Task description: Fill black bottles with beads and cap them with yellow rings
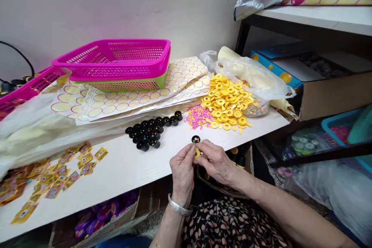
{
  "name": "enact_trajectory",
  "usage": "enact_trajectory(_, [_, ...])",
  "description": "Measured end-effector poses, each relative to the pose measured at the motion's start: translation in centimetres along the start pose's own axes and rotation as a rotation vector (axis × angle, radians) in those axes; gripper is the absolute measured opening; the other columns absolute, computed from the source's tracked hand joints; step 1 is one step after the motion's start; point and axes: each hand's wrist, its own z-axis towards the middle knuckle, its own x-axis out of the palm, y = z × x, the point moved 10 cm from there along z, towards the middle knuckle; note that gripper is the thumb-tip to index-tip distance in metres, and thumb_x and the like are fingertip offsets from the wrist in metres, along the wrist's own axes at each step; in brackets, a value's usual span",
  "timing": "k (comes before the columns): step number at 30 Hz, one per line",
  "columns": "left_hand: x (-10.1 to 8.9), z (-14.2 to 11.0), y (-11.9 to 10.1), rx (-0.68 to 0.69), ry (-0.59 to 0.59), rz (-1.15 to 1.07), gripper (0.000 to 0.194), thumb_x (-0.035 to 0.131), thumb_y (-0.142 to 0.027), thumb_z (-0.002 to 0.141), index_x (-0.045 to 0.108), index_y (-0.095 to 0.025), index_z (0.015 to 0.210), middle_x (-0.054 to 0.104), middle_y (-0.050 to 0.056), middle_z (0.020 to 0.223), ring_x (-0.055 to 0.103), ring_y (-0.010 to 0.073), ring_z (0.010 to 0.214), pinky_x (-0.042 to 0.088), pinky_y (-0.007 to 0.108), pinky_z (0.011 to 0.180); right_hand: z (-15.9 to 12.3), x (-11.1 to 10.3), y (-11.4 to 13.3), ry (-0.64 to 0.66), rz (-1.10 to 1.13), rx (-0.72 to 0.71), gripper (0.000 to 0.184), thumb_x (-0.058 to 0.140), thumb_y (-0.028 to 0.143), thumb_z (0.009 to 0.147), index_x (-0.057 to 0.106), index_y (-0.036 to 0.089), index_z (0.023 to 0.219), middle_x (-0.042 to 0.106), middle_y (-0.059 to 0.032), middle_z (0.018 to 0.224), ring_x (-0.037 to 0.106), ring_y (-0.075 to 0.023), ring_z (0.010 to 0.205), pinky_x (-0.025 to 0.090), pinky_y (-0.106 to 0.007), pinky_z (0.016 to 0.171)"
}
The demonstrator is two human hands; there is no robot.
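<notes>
My left hand and my right hand meet at the table's front edge. Pinched between their fingertips is a small yellow plastic piece, mostly covered; it has the colour of the yellow plastic rings heaped farther back. Just beyond my fingers stands one small black cup with coloured bits inside. To the left, several more black cups are grouped together, some showing coloured bits. Small pink and yellow beads lie in a pile beside the rings.
Pink and green baskets sit on sheets of round stickers. Small gold packets are scattered at the left. Below the table are an open box near my right arm and a carton of purple items. A shelf stands right.
</notes>
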Motion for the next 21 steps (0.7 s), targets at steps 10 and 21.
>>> enact_trajectory(10, [-2.2, 2.1, -1.2, 0.165, -0.126, 0.337, 0.027, 0.064, -0.037, 0.073, 0.066, -0.014, 0.088, 0.058, -0.002, 0.064, 0.045, 0.0059, 0.052, 0.038, 0.018, 0.051, 2.5, -0.1, -2.1, 0.05, -0.411, -0.08, 0.013, 0.046, 0.025, 0.086, 0.055, 0.017, 0.08, 0.053, -0.0063, 0.08, 0.048, -0.018, 0.079, 0.04, -0.029, 0.069])
enact_trajectory(21, [-0.7, 5.4, 0.4, 0.167, 0.04, 0.483, 0.029, 0.056, -0.039, 0.078, 0.068, -0.013, 0.078, 0.061, 0.004, 0.076, 0.054, 0.0121, 0.068, 0.043, 0.022, 0.061, 3.6, 1.1, -4.6, 0.126, -0.432, 0.029, 0.012, 0.048, 0.025, 0.085, 0.055, 0.017, 0.08, 0.051, -0.0045, 0.082, 0.047, -0.0161, 0.079, 0.039, -0.027, 0.071])
